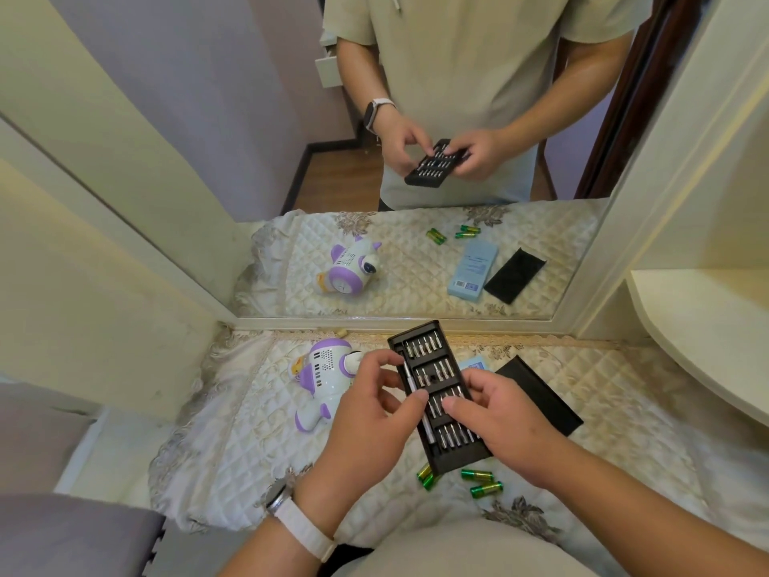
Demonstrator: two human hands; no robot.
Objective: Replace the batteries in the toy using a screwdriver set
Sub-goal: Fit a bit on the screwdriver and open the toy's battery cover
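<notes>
A black screwdriver-set tray [432, 368] with rows of silver bits is held above the table. My right hand [499, 414] grips its right side, thumb lying over the bits. My left hand [370, 414] has its fingers curled at the tray's left edge, where the silver screwdriver handle [416, 393] lies in its slot. The white and purple toy [322, 378] lies on its side on the quilted cloth, left of the tray. Several green batteries [478, 478] lie on the cloth below the tray.
The tray's black sleeve [541, 393] and a light blue box [474, 362] lie on the cloth to the right. A wall mirror [416, 160] behind the table reflects the whole scene. A rounded shelf [707, 339] juts in at the right.
</notes>
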